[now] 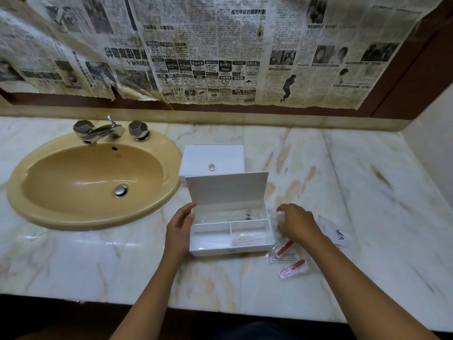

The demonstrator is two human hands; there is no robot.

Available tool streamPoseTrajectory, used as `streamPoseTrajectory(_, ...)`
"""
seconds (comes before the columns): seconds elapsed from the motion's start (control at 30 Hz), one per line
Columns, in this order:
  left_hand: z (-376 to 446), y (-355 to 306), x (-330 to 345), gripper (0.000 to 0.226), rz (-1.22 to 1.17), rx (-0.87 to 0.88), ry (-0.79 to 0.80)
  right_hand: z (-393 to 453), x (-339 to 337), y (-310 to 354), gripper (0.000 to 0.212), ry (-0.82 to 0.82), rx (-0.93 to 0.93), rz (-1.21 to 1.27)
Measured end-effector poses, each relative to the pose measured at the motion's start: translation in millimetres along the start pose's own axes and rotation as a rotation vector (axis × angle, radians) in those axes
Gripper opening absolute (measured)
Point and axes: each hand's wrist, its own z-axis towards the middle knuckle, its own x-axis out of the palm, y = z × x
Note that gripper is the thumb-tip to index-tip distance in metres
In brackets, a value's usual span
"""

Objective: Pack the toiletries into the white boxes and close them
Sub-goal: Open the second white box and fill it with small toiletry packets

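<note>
Two bare hands are at work on the marble counter (318, 168): the left hand (180, 229) lies with fingers straight against the left wall of the open white box (231, 246), whose lid (226, 190) stands raised behind the three compartments. Just off the box's right wall, the right hand (297, 223) arches palm down, fingers curled around a clear packet (275, 218), forearm angled back over two red-and-white sachets (285, 249). Beyond the raised lid sits a second, closed white box (213, 158), and a printed sachet (339, 234) lies to the right of the right wrist.
</note>
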Motion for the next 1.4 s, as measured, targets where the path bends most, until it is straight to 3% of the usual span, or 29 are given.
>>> streamPoseTrajectory(0.33,0,1,0,0.028,0.006,-0.009,-0.005,-1,-4,-1,0.023,-0.041,0.031,-0.048)
streamPoseTrajectory(0.5,0,1,0,0.028,-0.001,-0.009,0.000,-7,-22,1,0.005,-0.219,0.009,0.143)
streamPoseTrajectory(0.63,0,0,-1,0.028,0.004,-0.004,-0.003,-8,-39,18,0.009,-0.305,-0.052,0.350)
streamPoseTrajectory(0.77,0,0,-1,0.028,0.005,-0.004,-0.002,-17,-45,45,0.016,-0.355,-0.226,0.337)
streamPoseTrajectory(1.0,-1,-1,0,0.029,-0.022,-0.002,-0.005,-38,-26,73,0.009,-0.037,-0.318,0.137)
streamPoseTrajectory(1.23,0,0,0,0.029,-0.035,-0.013,-0.006,-42,-8,76,0.035,0.041,-0.337,-0.057)
streamPoseTrajectory(1.4,0,0,-1,0.029,-0.044,-0.016,-0.010,-46,-17,74,0.024,0.012,-0.322,0.139)
